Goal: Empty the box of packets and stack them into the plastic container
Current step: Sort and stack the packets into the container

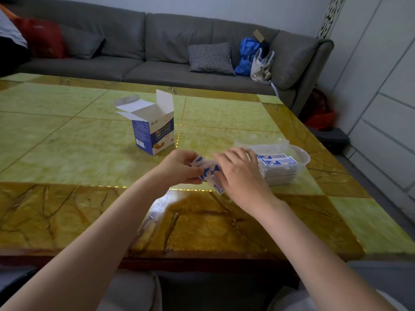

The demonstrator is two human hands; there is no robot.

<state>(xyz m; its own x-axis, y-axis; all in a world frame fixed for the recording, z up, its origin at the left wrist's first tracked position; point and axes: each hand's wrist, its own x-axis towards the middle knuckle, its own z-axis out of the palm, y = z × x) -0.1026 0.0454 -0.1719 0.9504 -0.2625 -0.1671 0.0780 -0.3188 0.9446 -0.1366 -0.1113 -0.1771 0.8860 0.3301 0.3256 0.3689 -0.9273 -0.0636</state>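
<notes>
A blue and white box stands upright on the table with its top flaps open. To its right a clear plastic container holds a stack of blue and white packets. Just left of the container, my left hand and my right hand hold a loose bundle of packets between them, a little above the table. The left hand's fingers curl round the bundle's left end. The right hand covers its right side, and a packet's end sticks out below that hand.
The green and brown marble table runs to a front edge near my lap. The container's clear lid lies behind it. A grey sofa with a checked cushion and bags stands beyond the table.
</notes>
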